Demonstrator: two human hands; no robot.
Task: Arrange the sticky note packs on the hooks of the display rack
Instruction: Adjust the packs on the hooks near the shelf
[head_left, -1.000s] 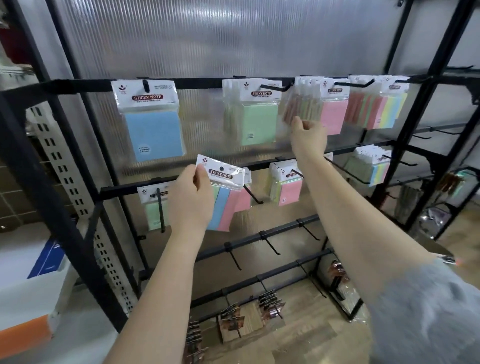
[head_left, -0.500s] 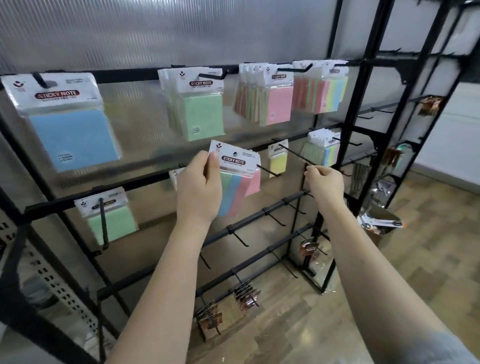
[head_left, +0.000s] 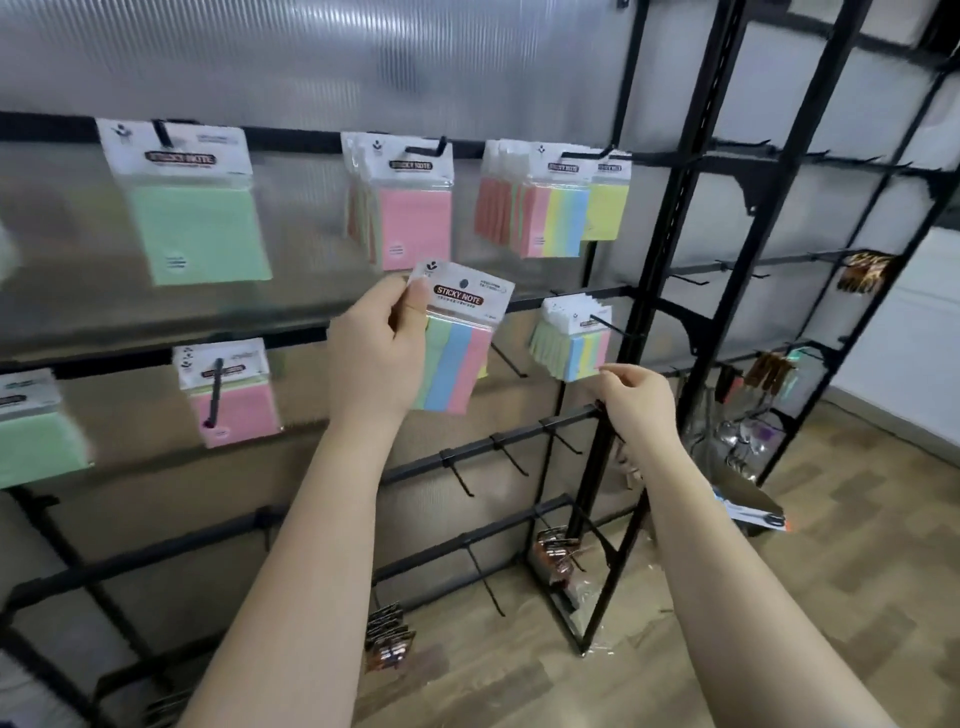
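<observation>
Sticky note pack (head_left: 457, 343) with green, blue and pink strips is up in front of the rack, pinched at its white header card by the left hand (head_left: 376, 353), thumb on the front and fingers behind. It's hanging tilted a bit, not on any hook, just in front of the second rail down.

Right hand (head_left: 631, 397) is lower and off to the right, fingers curled in. The fingertips look like they're at the bottom corner of the multicolour bundle (head_left: 574, 340) hanging on the second rail, but I honestly can't tell if it's actually gripping anything.

Further back, the display rack (head_left: 670, 218) is black metal with hooks. Top rail has a green pack (head_left: 195, 228), a pink pack (head_left: 413, 223) and a striped bundle (head_left: 550, 218) next to a yellow pack (head_left: 605, 210). Second rail on the left has a pink pack on a hook (head_left: 234, 395), and another green one (head_left: 36, 441) at the frame edge. Wood-look floor (head_left: 831, 571) below.
</observation>
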